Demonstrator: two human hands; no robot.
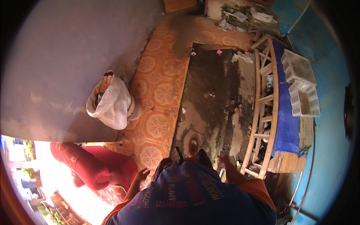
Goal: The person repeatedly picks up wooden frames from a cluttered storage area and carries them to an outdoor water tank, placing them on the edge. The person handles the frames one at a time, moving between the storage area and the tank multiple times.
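Observation:
My left hand (141, 176) hangs low at my left side with its fingers apart and nothing in it. The red armchair (93, 165), with a patterned cover, is the thing nearest to that hand. On my right side, my right hand (226, 163) is blurred and its fingers cannot be made out. It hangs over the dark ground, left of a bamboo frame shaped like a ladder (262, 127). One bare foot (193, 145) shows below me on the dark, worn concrete strip (210, 93).
Against the grey wall leans a full white sack (116, 107). Orange patterned tiles (165, 93) run along the left of the concrete. Two white plastic crates (300, 67) sit on a blue sheet (283, 127) by the blue wall. Clutter (240, 18) lies at the far end.

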